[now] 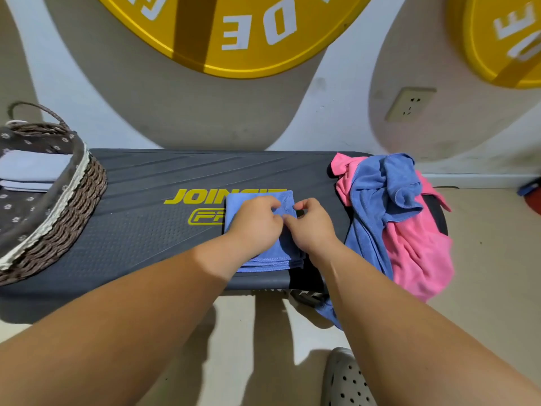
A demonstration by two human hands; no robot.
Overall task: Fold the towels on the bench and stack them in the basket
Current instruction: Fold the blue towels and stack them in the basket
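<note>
I see a blue towel (254, 201) on the dark grey, yellow-lettered bench (131, 230). At three o'clock lie pink and blue towels (409, 238). At nine sits a brown woven basket (74, 200) with flower-dotted lining (17, 213).

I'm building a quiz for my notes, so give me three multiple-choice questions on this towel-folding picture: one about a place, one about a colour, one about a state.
1. The basket stands where? A) left end of the bench B) floor C) right end
2. The folded towel under the left hand and right hand is? A) pink B) blue C) white
3. The towel pile is? A) folded B) crumpled C) in the basket
Answers: A, it sits at the bench's left; B, blue cloth shows around both hands; B, its towels lie bunched.
</note>
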